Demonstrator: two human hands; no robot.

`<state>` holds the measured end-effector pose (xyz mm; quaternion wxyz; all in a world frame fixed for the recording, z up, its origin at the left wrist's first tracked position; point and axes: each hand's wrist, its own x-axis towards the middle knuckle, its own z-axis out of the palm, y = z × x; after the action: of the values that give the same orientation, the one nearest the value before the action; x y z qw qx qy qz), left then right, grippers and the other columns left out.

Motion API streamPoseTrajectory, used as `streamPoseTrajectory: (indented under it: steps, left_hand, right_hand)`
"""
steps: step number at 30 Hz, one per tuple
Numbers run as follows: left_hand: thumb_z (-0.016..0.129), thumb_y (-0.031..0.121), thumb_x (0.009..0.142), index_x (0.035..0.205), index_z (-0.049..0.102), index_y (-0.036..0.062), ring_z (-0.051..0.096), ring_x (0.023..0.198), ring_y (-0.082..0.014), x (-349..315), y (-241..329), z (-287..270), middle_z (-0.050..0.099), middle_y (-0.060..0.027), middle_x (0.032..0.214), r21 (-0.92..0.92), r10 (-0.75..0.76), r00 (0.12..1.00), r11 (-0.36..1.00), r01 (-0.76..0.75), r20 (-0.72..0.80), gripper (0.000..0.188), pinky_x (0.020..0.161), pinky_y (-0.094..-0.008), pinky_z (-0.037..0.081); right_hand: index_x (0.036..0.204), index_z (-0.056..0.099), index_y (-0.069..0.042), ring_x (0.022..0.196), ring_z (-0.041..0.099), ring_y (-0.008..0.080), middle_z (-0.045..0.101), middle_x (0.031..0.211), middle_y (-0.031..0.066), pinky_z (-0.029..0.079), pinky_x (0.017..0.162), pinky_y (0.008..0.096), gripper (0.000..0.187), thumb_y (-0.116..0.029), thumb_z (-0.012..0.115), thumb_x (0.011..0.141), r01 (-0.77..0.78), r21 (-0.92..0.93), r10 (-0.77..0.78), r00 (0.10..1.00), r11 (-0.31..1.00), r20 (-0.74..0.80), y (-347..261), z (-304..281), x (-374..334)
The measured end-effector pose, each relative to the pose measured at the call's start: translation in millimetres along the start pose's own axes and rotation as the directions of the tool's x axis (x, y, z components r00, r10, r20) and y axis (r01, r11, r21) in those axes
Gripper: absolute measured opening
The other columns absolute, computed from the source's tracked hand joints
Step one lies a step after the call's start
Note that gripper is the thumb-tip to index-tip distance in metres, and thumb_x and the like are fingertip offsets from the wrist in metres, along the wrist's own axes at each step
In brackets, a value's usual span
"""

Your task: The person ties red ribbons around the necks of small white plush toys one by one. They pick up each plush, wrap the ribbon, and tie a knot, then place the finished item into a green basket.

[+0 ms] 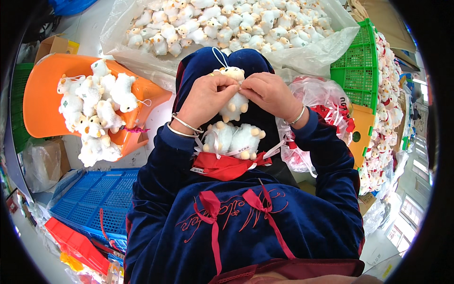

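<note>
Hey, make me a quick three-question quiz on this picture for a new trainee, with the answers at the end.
1. True or false: the left hand and the right hand are both on one plush toy.
2. Multiple choice: the orange chair holds A) metal tools; B) white plush toys; C) glass bottles.
3. Fill in: the blue crate sits on the person's ____ side.
Key: 1 true; 2 B; 3 left.

A person wears a navy velvet top (198, 255) | red script embroidery (234, 211) loops across its front | two crimson ribbon bows (211, 204) trail long tails | long sleeves (158, 163) end in blue cuffs (308, 121) | silvery bangles (182, 133) circle the wrists, two by the left hand (205, 97), one by the right hand (274, 97) | matching velvet trousers (202, 62) carry red side piping
</note>
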<state>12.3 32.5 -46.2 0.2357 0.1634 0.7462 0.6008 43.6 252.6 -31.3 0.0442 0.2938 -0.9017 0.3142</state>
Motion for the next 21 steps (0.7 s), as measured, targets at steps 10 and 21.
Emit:
streamPoseTrajectory:
  steps: [10, 21]
  left_hand:
    - [0.073, 0.014, 0.094, 0.101, 0.075, -0.0029, 0.062, 0.079, -0.0095, -0.4, 0.5, -1.2, 0.069, -0.0039, 0.089, 0.024, -0.009, 1.000, 1.000, 0.009, -0.006, 0.018, 0.073, -0.0251, 0.050]
    - [0.072, 0.016, 0.095, 0.099, 0.076, -0.0027, 0.057, 0.070, -0.0060, -5.5, -1.3, -2.4, 0.067, -0.0011, 0.085, -0.003, 0.003, 1.000, 1.000, -0.003, -0.014, 0.019, 0.062, -0.0243, 0.047]
  right_hand:
    - [0.088, 0.061, -0.006, 0.079, 0.066, 0.0333, 0.065, 0.085, 0.0109, 0.053, 0.068, 0.0425, 0.012, -0.014, 0.070, 0.091, -0.001, 0.014, -0.001, 0.988, 1.000, 0.154, 4.1, -10.0, 12.4]
    - [0.090, 0.062, -0.007, 0.080, 0.068, 0.0298, 0.069, 0.090, 0.0092, 0.053, 0.069, 0.0380, 0.019, -0.003, 0.078, 0.080, -0.049, 0.058, 0.064, 0.956, 0.997, -0.286, -5.9, 30.4, -11.3]
